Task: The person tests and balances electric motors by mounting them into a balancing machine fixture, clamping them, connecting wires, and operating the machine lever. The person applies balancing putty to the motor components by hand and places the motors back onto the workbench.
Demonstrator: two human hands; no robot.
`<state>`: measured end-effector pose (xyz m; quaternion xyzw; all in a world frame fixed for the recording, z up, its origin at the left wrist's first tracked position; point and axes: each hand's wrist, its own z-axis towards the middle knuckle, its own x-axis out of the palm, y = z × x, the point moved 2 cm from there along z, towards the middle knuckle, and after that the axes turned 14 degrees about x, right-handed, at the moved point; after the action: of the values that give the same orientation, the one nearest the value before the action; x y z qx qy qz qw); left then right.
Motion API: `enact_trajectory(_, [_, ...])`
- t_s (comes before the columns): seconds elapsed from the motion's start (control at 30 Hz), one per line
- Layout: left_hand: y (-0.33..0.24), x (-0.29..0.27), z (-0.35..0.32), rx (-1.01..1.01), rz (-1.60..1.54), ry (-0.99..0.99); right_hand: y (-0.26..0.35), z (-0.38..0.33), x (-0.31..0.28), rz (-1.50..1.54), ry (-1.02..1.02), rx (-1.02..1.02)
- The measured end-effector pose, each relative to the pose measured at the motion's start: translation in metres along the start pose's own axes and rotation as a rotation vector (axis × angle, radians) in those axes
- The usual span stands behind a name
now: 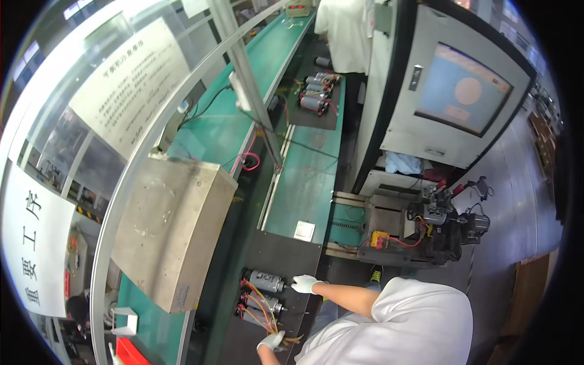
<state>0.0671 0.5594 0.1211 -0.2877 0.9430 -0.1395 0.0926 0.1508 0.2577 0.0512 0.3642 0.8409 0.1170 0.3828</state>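
Note:
Several cylindrical electric motors lie side by side on a dark mat [292, 248], their shafts pointing right. My right hand [306, 283], in a white glove, is at the shaft end of the farthest silver-and-black motor [264, 280], fingers drawn together at its shaft; the fingertips are small in view. Nearer me, my gloved left hand [272, 340] is closed around the yellow and red wires [265, 310] that trail from the motors. The wire ends stick out past that hand. A second motor [267, 302] lies just below the first.
A green conveyor [307, 182] runs away from the mat, with a white square plate [304, 230] on it. A metal box [173, 228] stands left. On the right are a machine [420, 228] and a screen cabinet [465, 91]. A co-worker [344, 36] stands by more motors [315, 97].

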Motion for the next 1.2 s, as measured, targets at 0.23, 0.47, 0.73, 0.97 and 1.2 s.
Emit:
enact_trajectory(0.23, [-0.03,-0.116,-0.069,0.172,0.18,-0.383,-0.213,-0.077,-0.048,0.367,0.061,0.301])
enact_trajectory(0.47, [-0.236,-0.137,0.026,1.035,0.979,-1.033,-0.36,-0.193,-0.053,1.436,-0.414,0.583])
enact_trajectory(0.73, [-0.398,0.017,0.185,1.082,1.048,-0.647,-0.428,-0.345,0.097,1.442,-0.518,0.957])
enact_trajectory(0.97, [-0.394,0.048,0.218,0.657,1.177,-0.492,-0.409,-0.429,0.216,1.893,-0.407,1.227])
enact_trajectory(1.2, [-0.405,0.082,0.202,0.52,1.16,-0.526,-0.423,-0.436,0.198,1.921,-0.485,1.185])
